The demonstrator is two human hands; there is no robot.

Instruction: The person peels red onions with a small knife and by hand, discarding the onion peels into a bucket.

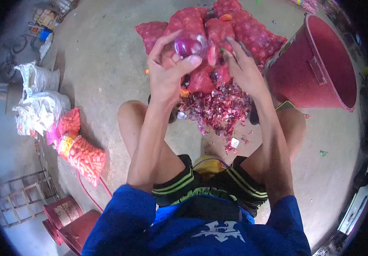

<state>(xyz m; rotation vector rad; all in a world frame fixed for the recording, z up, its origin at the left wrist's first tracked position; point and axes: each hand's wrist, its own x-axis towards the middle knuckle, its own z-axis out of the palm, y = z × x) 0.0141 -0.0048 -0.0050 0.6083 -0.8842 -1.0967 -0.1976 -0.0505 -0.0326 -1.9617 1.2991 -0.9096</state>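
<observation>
A shiny purple-red onion [187, 47] sits between the thumb and fingers of my left hand [166, 70], raised over the mesh sacks. Just to its right is my right hand [244, 68], its fingers bent inward and smeared by motion. Something small with a bit of green shows at those fingertips, too blurred to name. A reddish blur hangs between the two hands. Below them, a heap of loose onion skins [224, 111] spreads over the floor between my legs.
Red mesh sacks of onions [258, 36] lie ahead. A large red tub [290, 72] leans at the right. White sacks [43, 111] and an orange-filled mesh bag [86, 158] stand at the left. Red containers [71, 226] are at lower left.
</observation>
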